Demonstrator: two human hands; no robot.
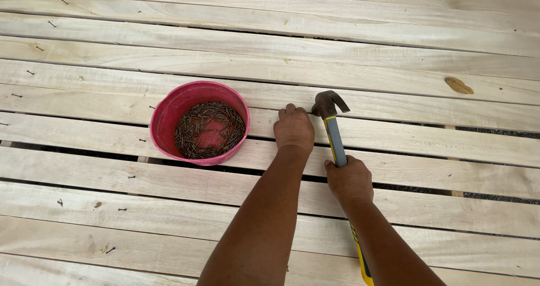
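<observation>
Two hands work the pale planks [169,201]: the left hand [293,129] pinches at a board edge, apparently steadying a nail; the right hand [349,179] clamps the hammer [332,123], head just beside. Next: a controlled tap, fingers clear.

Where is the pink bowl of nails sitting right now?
In the head view, the pink bowl of nails sits on the pale wooden planks, left of centre, just to the left of the person's left hand.

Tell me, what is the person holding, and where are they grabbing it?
The right hand grips a hammer midway along its handle. The left hand presses on a plank.
</observation>
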